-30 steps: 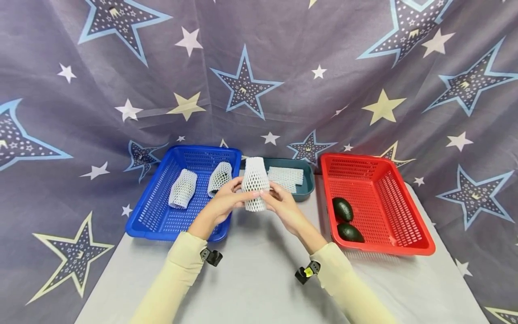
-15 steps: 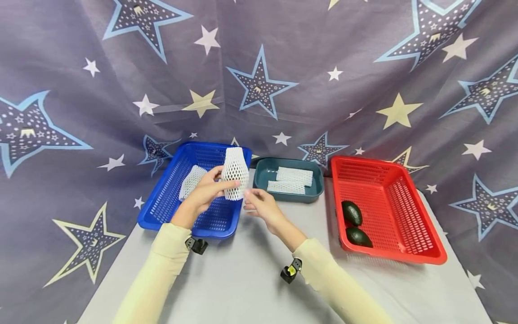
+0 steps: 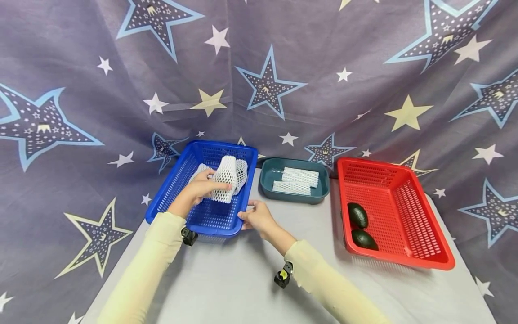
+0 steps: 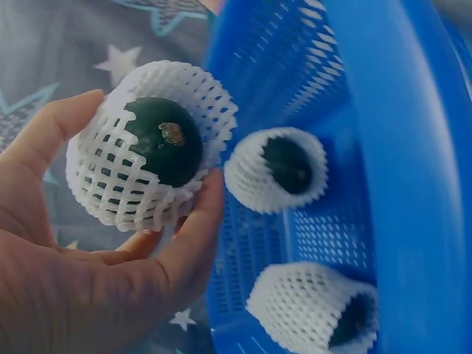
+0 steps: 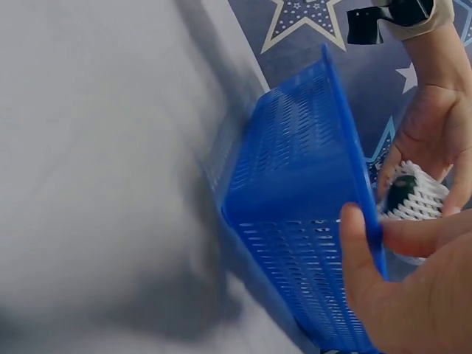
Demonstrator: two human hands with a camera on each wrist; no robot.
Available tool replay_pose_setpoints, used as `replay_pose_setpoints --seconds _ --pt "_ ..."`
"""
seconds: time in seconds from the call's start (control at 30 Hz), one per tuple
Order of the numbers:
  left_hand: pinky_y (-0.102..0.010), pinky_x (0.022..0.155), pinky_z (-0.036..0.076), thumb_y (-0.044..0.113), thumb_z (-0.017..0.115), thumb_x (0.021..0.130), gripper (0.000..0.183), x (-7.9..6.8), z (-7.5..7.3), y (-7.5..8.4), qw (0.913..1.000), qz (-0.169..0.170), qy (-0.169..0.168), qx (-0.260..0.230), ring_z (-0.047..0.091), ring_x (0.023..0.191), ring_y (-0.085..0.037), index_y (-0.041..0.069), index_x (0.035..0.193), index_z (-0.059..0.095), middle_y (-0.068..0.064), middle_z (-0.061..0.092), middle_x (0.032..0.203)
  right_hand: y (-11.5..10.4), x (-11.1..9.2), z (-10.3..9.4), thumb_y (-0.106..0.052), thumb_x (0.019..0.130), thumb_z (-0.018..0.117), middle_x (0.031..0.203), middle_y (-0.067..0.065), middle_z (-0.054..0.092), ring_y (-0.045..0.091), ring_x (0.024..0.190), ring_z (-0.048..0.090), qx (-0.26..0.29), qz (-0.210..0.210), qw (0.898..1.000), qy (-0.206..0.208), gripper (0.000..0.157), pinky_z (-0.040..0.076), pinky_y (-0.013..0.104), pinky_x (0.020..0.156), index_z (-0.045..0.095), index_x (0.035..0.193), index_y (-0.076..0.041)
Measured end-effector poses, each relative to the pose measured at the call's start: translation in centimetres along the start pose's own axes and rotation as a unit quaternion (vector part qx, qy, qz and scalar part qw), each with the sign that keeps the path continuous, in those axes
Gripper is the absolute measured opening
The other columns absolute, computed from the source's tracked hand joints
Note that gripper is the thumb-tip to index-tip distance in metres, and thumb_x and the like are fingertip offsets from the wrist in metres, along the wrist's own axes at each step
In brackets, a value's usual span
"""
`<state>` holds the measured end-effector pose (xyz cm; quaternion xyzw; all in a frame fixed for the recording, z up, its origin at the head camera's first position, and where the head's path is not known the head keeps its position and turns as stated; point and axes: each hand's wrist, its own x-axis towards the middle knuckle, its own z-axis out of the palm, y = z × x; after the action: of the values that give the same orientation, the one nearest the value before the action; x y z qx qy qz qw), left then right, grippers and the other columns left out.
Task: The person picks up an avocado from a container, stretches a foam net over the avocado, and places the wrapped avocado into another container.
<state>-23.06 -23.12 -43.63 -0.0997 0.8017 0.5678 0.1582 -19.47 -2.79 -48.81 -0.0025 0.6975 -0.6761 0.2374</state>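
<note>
My left hand grips an avocado in a white foam net sleeve over the blue basket. In the left wrist view, the dark green end of this avocado shows through the sleeve's opening, with thumb and fingers around the net. Two more net-wrapped avocados lie in the basket: one beside my fingertips in that view, the other lower down. My right hand holds the basket's near right corner; the right wrist view shows thumb and finger pinching the rim.
Behind and right of my right hand, a dark green tray holds flat white foam nets. Farther right, a red basket contains two bare avocados along its left side. A star-patterned curtain hangs behind the grey-white table.
My left hand has carried the wrapped avocado left and down over the blue basket. The right hand has let go of the net and taken hold of the basket's rim. The head view has shifted.
</note>
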Motion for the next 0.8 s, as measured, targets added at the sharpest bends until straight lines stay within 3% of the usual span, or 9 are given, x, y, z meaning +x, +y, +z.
replay_pose_setpoints --seconds 0.1,0.2,0.3,0.37,0.47,0.57,0.8 --pt "-0.051 0.109 0.048 0.022 0.079 0.083 0.091 0.5 -0.3 -0.3 0.9996 -0.024 -0.007 0.009 0.054 0.122 -0.032 -0.005 0.151 0.026 -0.025 0.048 0.142 0.0 0.0 0.0 0.008 0.094 0.064 0.073 0.005 0.061 0.007 0.053 0.06 0.002 0.007 1.0 0.004 0.048 0.059 0.023 0.053 0.045 0.137 0.016" --pt "-0.038 0.089 0.057 0.02 0.08 0.08 0.067 1.1 -0.5 -0.5 0.9977 -0.053 -0.002 0.043 0.059 0.098 -0.023 -0.004 0.13 0.042 -0.017 0.054 0.121 -0.1 -0.1 0.0 0.008 0.094 0.064 0.073 0.005 0.061 0.008 0.053 0.06 0.0 0.007 1.0 0.007 0.047 0.058 0.022 0.053 0.046 0.136 0.015" --pt "-0.027 0.064 0.053 0.022 0.08 0.076 0.048 1.7 -0.6 -0.4 0.9902 -0.083 0.009 0.112 0.053 0.074 -0.016 0.002 0.105 0.048 -0.009 0.051 0.101 -0.1 -0.1 0.0 0.008 0.093 0.065 0.072 0.005 0.061 0.008 0.053 0.059 -0.002 0.007 1.0 0.008 0.046 0.058 0.022 0.053 0.047 0.135 0.015" --pt "-0.026 0.058 0.052 0.024 0.08 0.074 0.048 2.0 -0.7 -0.2 0.9823 -0.101 0.012 0.157 0.051 0.067 -0.016 0.001 0.102 0.049 -0.01 0.05 0.098 -0.2 -0.1 0.0 0.008 0.093 0.065 0.071 0.004 0.06 0.008 0.054 0.059 -0.001 0.007 1.0 0.007 0.046 0.058 0.022 0.053 0.047 0.135 0.015" --pt "-0.03 0.06 0.056 0.025 0.079 0.071 0.063 2.7 -0.7 0.2 0.9696 -0.125 0.007 0.211 0.055 0.068 -0.02 -0.007 0.116 0.05 -0.014 0.051 0.103 -0.2 -0.2 -0.1 0.008 0.093 0.065 0.07 0.003 0.059 0.008 0.053 0.059 -0.001 0.007 1.0 0.008 0.046 0.058 0.022 0.053 0.047 0.134 0.015" --pt "-0.037 0.07 0.061 0.022 0.079 0.072 0.077 3.3 -0.7 0.4 0.9626 -0.147 -0.006 0.228 0.058 0.076 -0.026 -0.013 0.131 0.045 -0.02 0.054 0.109 -0.2 -0.1 -0.1 0.007 0.093 0.066 0.071 0.004 0.061 0.009 0.053 0.059 -0.005 0.008 1.0 0.01 0.046 0.058 0.022 0.052 0.047 0.135 0.014" --pt "-0.045 0.084 0.062 0.016 0.079 0.075 0.078 4.1 -0.2 0.1 0.9409 -0.178 -0.041 0.285 0.063 0.099 -0.04 -0.018 0.134 0.042 -0.031 0.055 0.128 -0.1 0.1 -0.1 0.005 0.094 0.066 0.072 0.005 0.062 0.009 0.053 0.059 -0.015 0.015 1.0 0.012 0.048 0.057 0.021 0.051 0.046 0.137 0.013"
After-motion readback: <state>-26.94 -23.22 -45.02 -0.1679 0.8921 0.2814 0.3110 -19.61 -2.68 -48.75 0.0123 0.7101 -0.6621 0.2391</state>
